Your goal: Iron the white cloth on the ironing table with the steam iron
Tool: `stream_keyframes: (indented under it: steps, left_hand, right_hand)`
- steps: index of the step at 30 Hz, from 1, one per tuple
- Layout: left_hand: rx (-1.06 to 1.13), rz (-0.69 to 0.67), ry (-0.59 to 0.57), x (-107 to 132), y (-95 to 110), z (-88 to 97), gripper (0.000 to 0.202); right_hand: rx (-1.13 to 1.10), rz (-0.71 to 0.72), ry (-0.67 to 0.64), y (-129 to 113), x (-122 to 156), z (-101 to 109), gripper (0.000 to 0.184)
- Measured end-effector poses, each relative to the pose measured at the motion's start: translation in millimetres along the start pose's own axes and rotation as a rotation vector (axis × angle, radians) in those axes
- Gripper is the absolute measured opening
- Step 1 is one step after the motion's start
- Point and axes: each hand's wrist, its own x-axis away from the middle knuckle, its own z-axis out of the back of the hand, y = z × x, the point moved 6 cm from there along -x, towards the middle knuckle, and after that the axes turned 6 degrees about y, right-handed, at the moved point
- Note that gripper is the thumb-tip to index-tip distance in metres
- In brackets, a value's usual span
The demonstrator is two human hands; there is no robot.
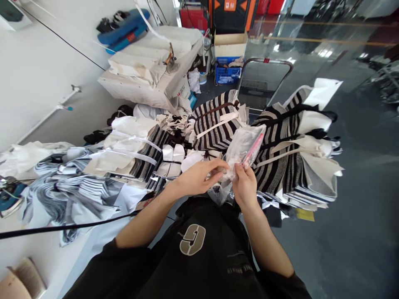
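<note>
In front of my chest I hold a clear plastic bag point(243, 145) with something pink and thin inside. My left hand point(197, 177) pinches the bag's lower edge with curled fingers. My right hand point(245, 185) grips the same bag from the right, thumb up against the plastic. More crumpled clear plastic point(220, 193) hangs just below both hands. Right behind the bag lie tied bundles of black-and-white striped cloth pieces point(215, 121).
A larger striped bundle stack point(293, 153) sits to the right, near the dark floor point(358, 216). White cut pieces point(131, 145) and striped fabric point(77, 187) cover the table at left. An iron point(9, 199) and a black cord point(62, 227) lie at far left. A cart point(264, 79) stands behind.
</note>
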Motion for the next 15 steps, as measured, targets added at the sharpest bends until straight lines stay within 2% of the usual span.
stream_keyframes:
  steps: [4, 7, 9, 11, 13, 15]
  left_hand:
    - [-0.092, 0.059, 0.007, 5.0, -10.7, 2.9, 0.02]
    - [-0.006, -0.01, 0.094, 6.9, -6.7, 3.8, 0.014]
    - [0.209, -0.05, 0.171, 7.3, -2.5, 6.3, 0.013]
    - [0.506, -0.031, 0.252, 7.3, -3.1, 11.5, 0.015]
    - [0.803, 0.064, 0.332, 7.8, -11.0, 17.0, 0.013]
    - [1.008, 0.239, 0.393, 11.0, -25.0, 18.4, 0.013]
  right_hand:
    - [-0.033, -0.022, 0.065, 5.2, 0.1, 7.2, 0.039]
    - [0.0, 0.009, 0.061, 9.0, -0.2, 9.2, 0.036]
    - [0.013, 0.006, 0.058, 12.1, 0.6, 9.9, 0.036]
    - [-0.004, -0.051, 0.081, 16.8, 4.0, 13.6, 0.038]
    - [-0.026, -0.168, 0.104, 23.5, 12.8, 20.4, 0.039]
    - [-0.04, -0.33, 0.078, 32.4, 28.1, 27.7, 0.036]
